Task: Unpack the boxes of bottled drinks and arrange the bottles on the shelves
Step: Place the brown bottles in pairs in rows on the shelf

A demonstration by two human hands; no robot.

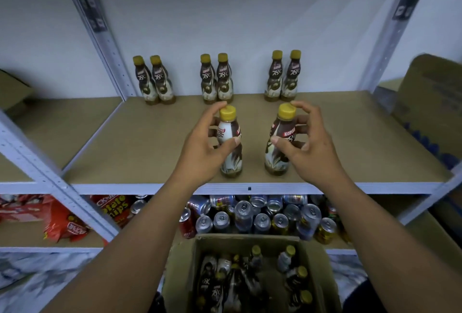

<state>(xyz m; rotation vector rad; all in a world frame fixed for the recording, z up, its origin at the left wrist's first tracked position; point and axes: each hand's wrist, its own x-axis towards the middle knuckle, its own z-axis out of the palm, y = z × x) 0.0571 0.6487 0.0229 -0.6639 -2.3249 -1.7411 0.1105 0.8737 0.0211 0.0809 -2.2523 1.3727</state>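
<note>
Landmark for all positions: the brown shelf board (140,142) of the metal rack.

Back edge of the board, against the wall: three pairs of yellow-capped coffee bottles, all upright, the bottles of each pair touching or nearly so. Left pair (155,80), centre pair (216,78), right pair (284,76); the pairs stand well apart from one another.

Front half of the board, left item: the left bottle (230,143), upright, base on the board near the front edge. The left hand (205,147) is loosely curled around it from the left. Thumb lies on the label at mid-body, forefinger reaches over to the cap, remaining fingers wrap behind. Contact is light, not a full clench.

Front half, right item: the right bottle (280,140), upright, base on the board, clear of the left bottle. The right hand (310,142) mirrors the other: thumb on the label front, forefinger touching the cap, other fingers at the far side of the body. Fingers partly spread.

Below the board: chip bags (112,209) to the left, a mass of drink cans (262,215) under the middle.

In front of the board, lowest in view: an open cardboard box (247,240) with more bottles, some lying, some upright.
</note>
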